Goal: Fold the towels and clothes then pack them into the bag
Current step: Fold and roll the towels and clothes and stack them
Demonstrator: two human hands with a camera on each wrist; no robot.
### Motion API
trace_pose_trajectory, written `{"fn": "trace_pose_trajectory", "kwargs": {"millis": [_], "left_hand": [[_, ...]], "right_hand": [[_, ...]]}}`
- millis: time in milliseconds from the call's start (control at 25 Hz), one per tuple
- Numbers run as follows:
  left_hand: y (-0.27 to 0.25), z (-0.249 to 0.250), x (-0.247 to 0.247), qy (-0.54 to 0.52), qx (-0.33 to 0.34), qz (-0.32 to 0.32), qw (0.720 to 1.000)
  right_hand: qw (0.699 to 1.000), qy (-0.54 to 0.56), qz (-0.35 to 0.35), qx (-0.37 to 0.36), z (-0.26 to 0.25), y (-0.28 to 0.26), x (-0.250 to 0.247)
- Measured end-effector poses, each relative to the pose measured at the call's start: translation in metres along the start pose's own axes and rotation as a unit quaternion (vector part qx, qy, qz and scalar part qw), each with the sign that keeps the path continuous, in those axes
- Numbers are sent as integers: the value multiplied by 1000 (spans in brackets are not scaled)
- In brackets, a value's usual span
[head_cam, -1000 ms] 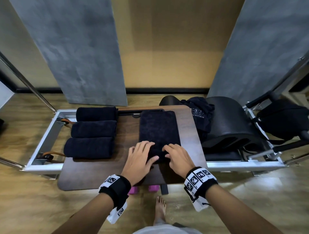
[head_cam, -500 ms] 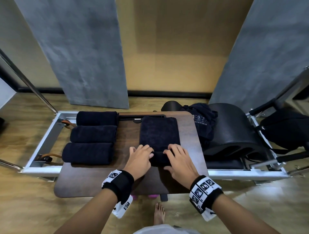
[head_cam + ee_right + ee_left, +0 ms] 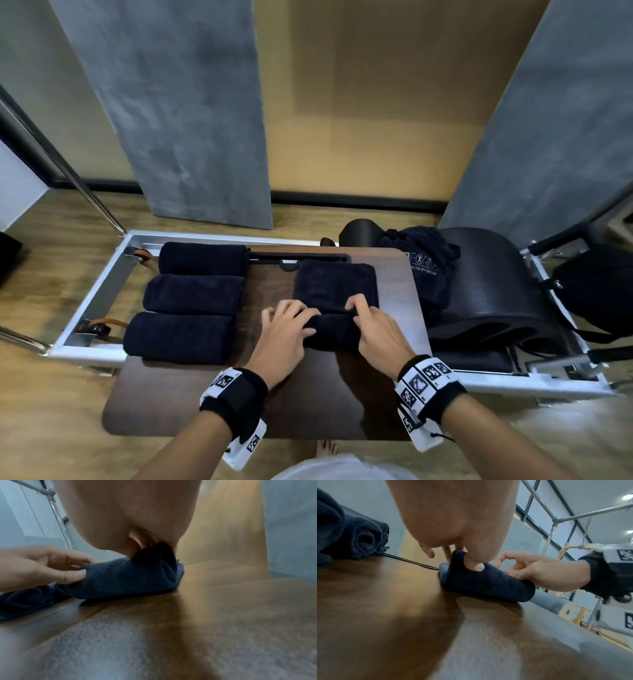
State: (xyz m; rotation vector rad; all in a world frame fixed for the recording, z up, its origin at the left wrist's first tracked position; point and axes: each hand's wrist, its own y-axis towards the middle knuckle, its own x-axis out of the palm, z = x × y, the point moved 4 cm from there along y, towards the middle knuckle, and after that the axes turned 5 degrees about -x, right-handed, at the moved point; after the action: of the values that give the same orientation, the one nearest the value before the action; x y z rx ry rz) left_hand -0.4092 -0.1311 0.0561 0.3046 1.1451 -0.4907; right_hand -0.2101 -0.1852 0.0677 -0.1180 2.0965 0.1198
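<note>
1. The left hand point(image 3: 286, 334) and right hand point(image 3: 378, 330) sit side by side on the near end of the towel point(image 3: 337, 291), each with thumb and curled fingers clamped on the rolled part at that end. The left wrist view shows the left thumb pressed into the roll's near face with fingers over the top; the right wrist view shows the right hand's grip on the other end of the roll.
2. The towel lies on the wooden surface point(image 3: 239, 404), towards its right half. Its far part is flat and unrolled, reaching almost to the surface's far edge.
3. Judged from here, the roll could go crooked if one hand advances faster than the other, giving a cone-shaped end. A loose grip would let the soft core spring open, and the flat part could slide ahead on the smooth wood rather than wind up.
4. Left of the towel, three rolled towels point(image 3: 191, 298) lie in a row, touching one another, partly over the surface's left edge above the metal frame point(image 3: 92, 298). A wide sideways drift of the left hand could nudge them.
5. Right of the towel, beyond the surface's edge, dark clothes point(image 3: 424, 270) with white lettering are heaped on a black padded barrel point(image 3: 493, 294). They are not yet folded.
6. Further right lies the black bag point(image 3: 596, 294), well apart from the towel, with the barrel and the frame between, so packing means reaching across them.
</note>
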Motion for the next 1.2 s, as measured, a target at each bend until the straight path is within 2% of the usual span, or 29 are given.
{"fn": "trace_pose_trajectory", "kwargs": {"millis": [80, 200, 320, 480, 640, 760, 880, 960, 1040, 1200], "left_hand": [[10, 0, 0, -6, -11, 1, 1000], [21, -4, -1, -27, -36, -18, 999], [22, -4, -2, -32, -45, -18, 998], [18, -9, -7, -96, -67, 19, 993], [17, -10, 0, -104, -63, 13, 993], [20, -13, 4, -123, -99, 34, 987], [23, -17, 5, -93, -149, 66, 982], [28, -17, 7, -100, -178, 68, 977], [34, -17, 9, -125, -203, 63, 969], [48, -18, 7, -178, -299, 74, 935]], "right_hand": [[1000, -10, 16, -25, 3, -3, -1], [994, -93, -17, -48, 10, -7, 3], [994, -95, 7, -60, 10, 1, -5], [999, -27, -2, -17, 13, 20, -8], [996, 76, -9, 37, 20, 31, -14], [991, 119, 46, 26, 25, 34, -20], [973, 212, 82, 30, 38, 29, -21], [956, 279, 72, 58, 47, 26, -17], [938, 317, 94, 103, 54, 27, -11], [914, 311, 162, 203, 59, 40, -5]]}}
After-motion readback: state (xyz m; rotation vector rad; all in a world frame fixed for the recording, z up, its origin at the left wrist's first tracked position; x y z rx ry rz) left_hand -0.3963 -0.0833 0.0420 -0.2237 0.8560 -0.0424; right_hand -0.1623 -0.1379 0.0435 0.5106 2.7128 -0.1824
